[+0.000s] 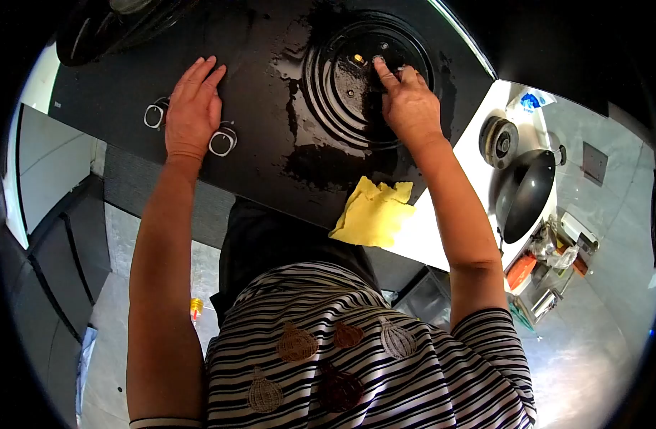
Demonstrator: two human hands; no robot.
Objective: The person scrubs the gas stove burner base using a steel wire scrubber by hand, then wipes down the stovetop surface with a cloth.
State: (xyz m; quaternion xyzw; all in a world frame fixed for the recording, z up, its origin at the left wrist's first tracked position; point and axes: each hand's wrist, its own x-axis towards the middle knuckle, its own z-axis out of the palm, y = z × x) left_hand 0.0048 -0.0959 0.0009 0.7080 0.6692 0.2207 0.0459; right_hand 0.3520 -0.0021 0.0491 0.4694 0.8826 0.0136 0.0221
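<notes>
My left hand (192, 107) lies flat on the black glass cooktop (249, 93), fingers stretched out, between two white-outlined knobs or markings (153, 116). My right hand (410, 104) is over the round ringed burner recess (321, 107), on its right side. Its index finger reaches forward and touches the recess near a small metal fitting, while the other fingers bend inward. Something small and pale shows by those fingers, too small to name. A yellow-tinted brass piece (359, 58) sits left of the fingertip. Water wets the recess and the glass around it. A yellow cloth (374, 214) hangs over the front edge.
On the white counter to the right are a black wok (525, 196) and a round burner part (499, 142). Behind them lie a plastic packet (534, 99) and several kitchen items (550, 250). A dark pan-like object (106, 36) stands at the cooktop's upper left.
</notes>
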